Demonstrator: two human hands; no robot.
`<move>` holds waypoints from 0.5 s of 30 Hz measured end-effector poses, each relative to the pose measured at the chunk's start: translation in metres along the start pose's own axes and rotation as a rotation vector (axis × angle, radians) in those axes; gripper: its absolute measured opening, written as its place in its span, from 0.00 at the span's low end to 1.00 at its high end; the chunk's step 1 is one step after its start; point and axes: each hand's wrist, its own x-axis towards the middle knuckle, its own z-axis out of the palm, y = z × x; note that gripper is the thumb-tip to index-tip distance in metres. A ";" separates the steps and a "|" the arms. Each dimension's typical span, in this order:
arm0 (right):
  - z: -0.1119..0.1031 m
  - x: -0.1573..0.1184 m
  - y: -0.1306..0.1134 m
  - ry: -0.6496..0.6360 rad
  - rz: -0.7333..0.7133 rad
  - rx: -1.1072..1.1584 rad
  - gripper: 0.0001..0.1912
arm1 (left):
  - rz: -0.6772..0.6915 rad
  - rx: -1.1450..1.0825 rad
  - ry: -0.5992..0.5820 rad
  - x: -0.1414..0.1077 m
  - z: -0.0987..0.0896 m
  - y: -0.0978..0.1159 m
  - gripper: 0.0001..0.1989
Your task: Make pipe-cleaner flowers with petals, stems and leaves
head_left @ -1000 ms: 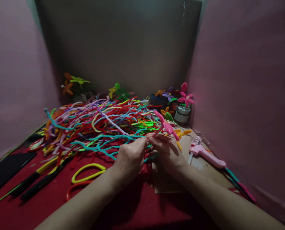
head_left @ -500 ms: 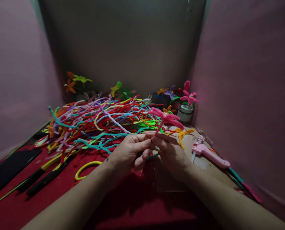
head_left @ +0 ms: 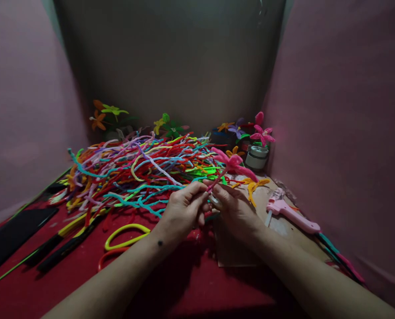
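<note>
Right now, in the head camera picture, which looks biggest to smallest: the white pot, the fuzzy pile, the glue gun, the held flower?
1. Fuzzy pile
2. Glue gun and held flower: too alike to rank
3. White pot

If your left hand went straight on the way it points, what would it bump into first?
Probably the right hand: its fingertips are right by those of the left hand, at the pink flower's stem. Exact depth is unclear.
</note>
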 end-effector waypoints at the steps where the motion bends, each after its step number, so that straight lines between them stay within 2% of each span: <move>1: 0.000 0.000 -0.001 -0.031 0.000 0.009 0.15 | -0.049 -0.073 -0.033 0.001 -0.001 0.001 0.05; 5: -0.001 0.001 -0.004 -0.042 0.004 -0.038 0.15 | -0.232 -0.437 -0.219 0.004 -0.007 0.002 0.06; 9: -0.003 0.003 -0.006 -0.056 0.051 -0.023 0.15 | -0.314 -0.652 -0.299 0.004 -0.009 0.000 0.03; 12: -0.002 0.003 -0.007 -0.036 0.065 -0.016 0.13 | -0.322 -0.679 -0.323 0.005 -0.009 0.000 0.06; 15: -0.001 0.001 -0.008 -0.008 0.043 -0.061 0.11 | -0.301 -0.518 -0.346 0.005 -0.009 0.001 0.06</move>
